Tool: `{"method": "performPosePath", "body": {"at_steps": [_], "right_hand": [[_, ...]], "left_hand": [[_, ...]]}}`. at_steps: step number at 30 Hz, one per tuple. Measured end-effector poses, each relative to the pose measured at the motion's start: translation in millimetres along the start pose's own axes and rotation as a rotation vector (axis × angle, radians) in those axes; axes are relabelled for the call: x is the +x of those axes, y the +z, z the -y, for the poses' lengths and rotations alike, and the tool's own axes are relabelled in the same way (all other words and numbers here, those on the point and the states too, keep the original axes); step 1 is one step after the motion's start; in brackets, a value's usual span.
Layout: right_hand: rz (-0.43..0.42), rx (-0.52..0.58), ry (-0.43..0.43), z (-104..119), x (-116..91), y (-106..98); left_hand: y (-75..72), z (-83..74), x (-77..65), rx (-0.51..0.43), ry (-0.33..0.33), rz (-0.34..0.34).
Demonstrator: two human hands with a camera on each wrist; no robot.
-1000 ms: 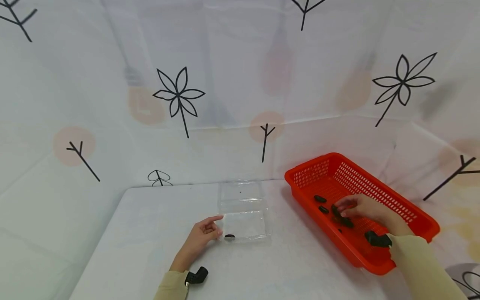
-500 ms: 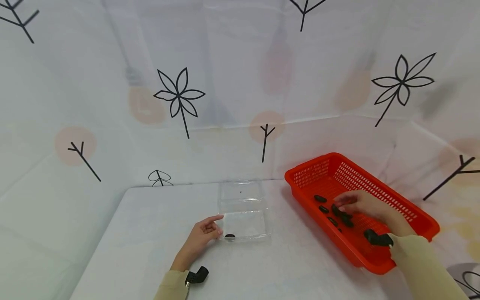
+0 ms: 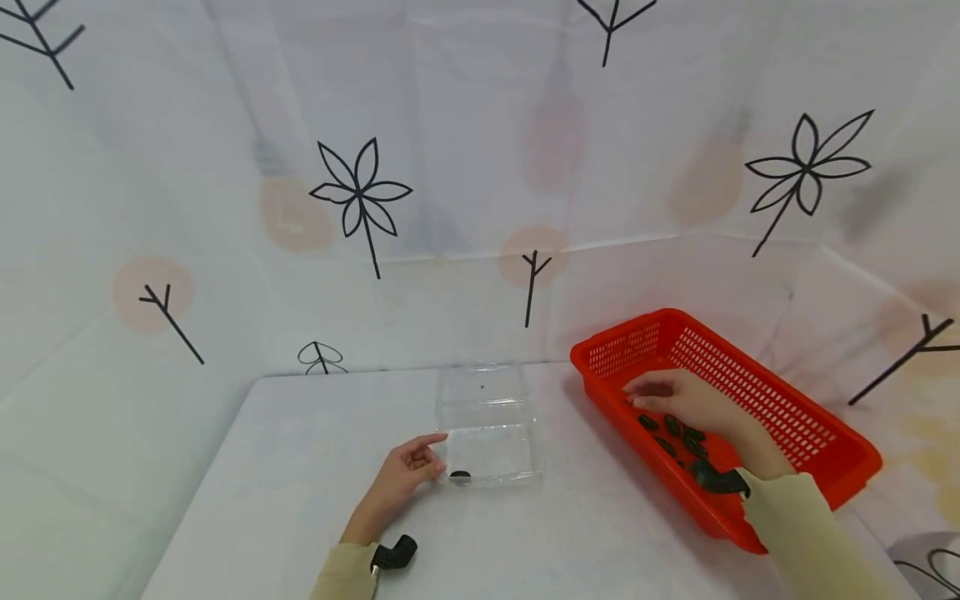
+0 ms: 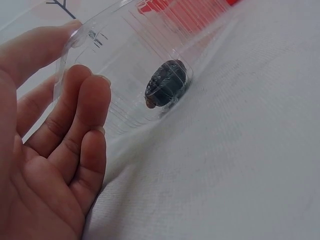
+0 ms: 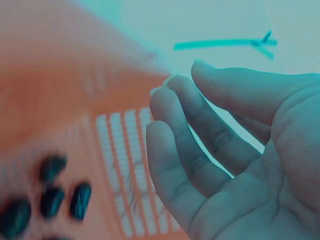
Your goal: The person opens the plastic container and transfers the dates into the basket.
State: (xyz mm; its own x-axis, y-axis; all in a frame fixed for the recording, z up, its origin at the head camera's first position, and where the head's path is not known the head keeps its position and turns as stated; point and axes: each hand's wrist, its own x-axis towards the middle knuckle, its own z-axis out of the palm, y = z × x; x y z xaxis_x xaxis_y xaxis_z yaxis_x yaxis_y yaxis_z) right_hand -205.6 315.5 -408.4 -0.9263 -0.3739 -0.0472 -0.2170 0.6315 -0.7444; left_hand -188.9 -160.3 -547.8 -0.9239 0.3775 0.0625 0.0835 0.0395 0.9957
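Note:
My left hand (image 3: 408, 467) is at the left side of a clear plastic clamshell box (image 3: 491, 450), its lid laid back. In the left wrist view the thumb tip touches the box's rim, and the other fingers rest loosely bent against its wall. One small dark oval fruit-like piece (image 4: 167, 83) lies inside, by the near left corner. My right hand (image 3: 686, 402) reaches into a red plastic basket (image 3: 810, 408), over its left side. In the right wrist view its thumb and fingers stand apart, with nothing visible between them. Several dark green oblong pieces (image 3: 665, 447) lie in the basket.
A white cloth-covered table (image 3: 300, 467) bears the box and the basket. Behind it hangs a white sheet (image 3: 450, 317) printed with leaves and twigs. The basket's raised slotted walls stand around the pieces, to the right of the box.
My right hand has moved left and toward the back of the basket, off the middle pieces; it now covers the spot of the farthest piece. The left hand and box have not moved.

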Motion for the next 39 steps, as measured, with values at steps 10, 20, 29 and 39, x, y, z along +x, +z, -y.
{"method": "performPosePath", "body": {"at_steps": [10,20,29,39], "right_hand": [[-0.01,-0.024,-0.038,40,29,47],[0.193,0.022,-0.16,59,69,103],[0.362,0.159,-0.155,71,108,162],[0.47,0.189,-0.099,75,125,192]], "left_hand": [[1.1,-0.8,0.2,0.018,0.016,0.004],[2.2,-0.8,-0.5,0.038,0.039,0.001],[0.5,-0.3,1.0,0.052,-0.017,-0.03],[2.2,-3.7,-0.6,0.059,0.008,-0.021]]}}
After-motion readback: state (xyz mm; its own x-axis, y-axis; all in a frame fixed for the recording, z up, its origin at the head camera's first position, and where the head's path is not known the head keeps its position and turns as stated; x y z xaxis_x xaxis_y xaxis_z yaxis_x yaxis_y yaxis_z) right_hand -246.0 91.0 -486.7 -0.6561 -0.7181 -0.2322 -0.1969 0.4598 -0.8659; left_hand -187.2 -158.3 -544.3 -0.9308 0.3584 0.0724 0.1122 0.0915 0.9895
